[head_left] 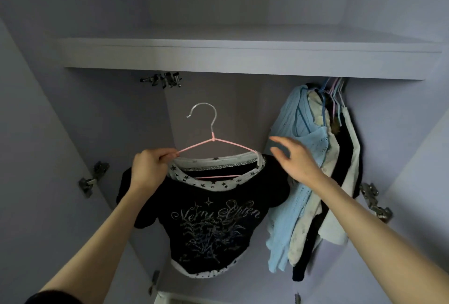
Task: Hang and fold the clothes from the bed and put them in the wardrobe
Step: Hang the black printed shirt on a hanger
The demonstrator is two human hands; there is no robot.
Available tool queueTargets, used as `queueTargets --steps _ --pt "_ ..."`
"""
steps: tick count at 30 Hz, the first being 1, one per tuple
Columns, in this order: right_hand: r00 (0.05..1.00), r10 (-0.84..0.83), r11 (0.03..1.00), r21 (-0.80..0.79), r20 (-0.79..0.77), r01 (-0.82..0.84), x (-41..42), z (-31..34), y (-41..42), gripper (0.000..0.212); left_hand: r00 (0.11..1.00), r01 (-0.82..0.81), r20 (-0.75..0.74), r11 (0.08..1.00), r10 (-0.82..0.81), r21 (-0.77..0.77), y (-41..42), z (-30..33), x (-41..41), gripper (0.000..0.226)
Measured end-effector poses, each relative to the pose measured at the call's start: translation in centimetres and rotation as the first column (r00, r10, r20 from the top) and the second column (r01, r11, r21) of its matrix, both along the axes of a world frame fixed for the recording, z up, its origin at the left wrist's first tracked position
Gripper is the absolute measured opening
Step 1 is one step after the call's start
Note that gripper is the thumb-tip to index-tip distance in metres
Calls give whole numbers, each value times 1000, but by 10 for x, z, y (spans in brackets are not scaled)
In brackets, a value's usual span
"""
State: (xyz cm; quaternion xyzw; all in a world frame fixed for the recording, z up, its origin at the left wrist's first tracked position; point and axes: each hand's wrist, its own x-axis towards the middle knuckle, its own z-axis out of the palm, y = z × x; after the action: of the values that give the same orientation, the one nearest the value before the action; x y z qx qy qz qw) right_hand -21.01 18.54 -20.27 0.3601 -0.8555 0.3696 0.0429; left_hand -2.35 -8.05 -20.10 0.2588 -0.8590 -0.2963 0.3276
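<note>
Wardrobe [73,133] interior fills the view, pale lilac panels, doors open on both sides with metal hinges [91,181] on left and right edges. Wide shelf [243,57] spans the top, far side; upper compartment above it dim. Hung clothes [313,182] bunched at far right under the shelf: light blue knit in front, cream, black and white pieces behind, on blue and pink hangers. Black cropped T-shirt [209,221], silver script print, star-patterned white collar and hem, sits centre, on a pink wire hanger [213,138] with silver hook, hook free in the air below the shelf. Left hand [150,167] pinches the hanger's left arm at the shirt shoulder, fingers curled. Right hand [295,160] is spread, fingers relaxed, just beside the hanger's right end, in front of the blue knit; holding nothing.
</note>
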Motion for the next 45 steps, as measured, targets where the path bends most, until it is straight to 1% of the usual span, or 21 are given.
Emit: queueTargets --steps 2,4,6,9,12,14,16,19,21,22,23,25,28,31,34,36,38,41,42,43,45 --pt "987 161 985 68 -7 -160 15 8 -21 41 999 37 10 999 -37 -11 10 -2 -7 13" --pt "976 217 969 115 34 -219 23 10 -35 30 997 75 9 997 -74 -36 18 -3 -12 13" --pt "969 190 978 60 156 -201 20 12 -38 13 992 126 29 989 -124 -83 24 -3 -18 13" --pt "912 151 987 -3 382 -162 9 16 -31 21 972 220 136 938 -189 -267 32 2 -27 16" --pt "840 5 1000 -22 543 8 -3 18 -22 19 952 289 235 827 -196 -483 50 13 -44 31" --pt "753 -84 990 -29 653 135 -14 20 -18 15 961 276 193 721 -198 -635 65 26 -56 47" --pt "623 -90 977 -51 777 205 -26 24 -14 19 969 227 108 638 -220 -735 79 43 -70 58" --pt "415 30 949 -156 910 274 -39 26 -9 29 978 163 61 544 -200 -823 92 65 -92 68" --pt "321 162 889 -279 933 363 -51 25 -4 34 985 151 81 524 -153 -838 95 77 -110 79" --pt "296 231 848 -341 927 407 -57 24 -2 37 987 154 102 534 -127 -831 95 80 -117 84" --pt "286 291 807 -395 913 438 -63 23 0 38 987 158 116 544 -111 -824 94 81 -125 88" --pt "301 356 756 -462 885 464 -76 24 3 39 990 141 117 539 -80 -830 91 81 -137 94" --pt "339 404 698 -526 849 486 -101 25 4 38 997 78 63 486 -47 -870 87 80 -145 103" --pt "368 447 637 -579 815 509 -128 30 -1 38 999 29 16 428 -35 -903 80 79 -152 105" --pt "425 431 612 -604 796 511 -152 38 -8 37 1000 14 2 416 -29 -909 80 76 -156 107" --pt "443 440 582 -624 781 522 -165 44 -11 32 1000 8 3 411 -13 -912 79 74 -157 110" --pt "446 470 542 -648 761 535 -176 49 -14 25 1000 -5 -5 403 2 -915 76 72 -159 112" --pt "463 512 457 -686 724 567 -190 52 -18 27 999 -32 -30 397 11 -917 75 69 -162 112" --pt "476 506 445 -690 720 571 -194 51 -19 27 999 -40 -38 396 12 -917 75 69 -163 112" --pt "493 481 446 -687 725 574 -197 51 -18 26 999 -45 -45 397 10 -917 75 69 -164 112" --pt "532 387 483 -657 753 579 -203 49 -18 28 999 -49 -51 401 6 -915 74 68 -165 111"
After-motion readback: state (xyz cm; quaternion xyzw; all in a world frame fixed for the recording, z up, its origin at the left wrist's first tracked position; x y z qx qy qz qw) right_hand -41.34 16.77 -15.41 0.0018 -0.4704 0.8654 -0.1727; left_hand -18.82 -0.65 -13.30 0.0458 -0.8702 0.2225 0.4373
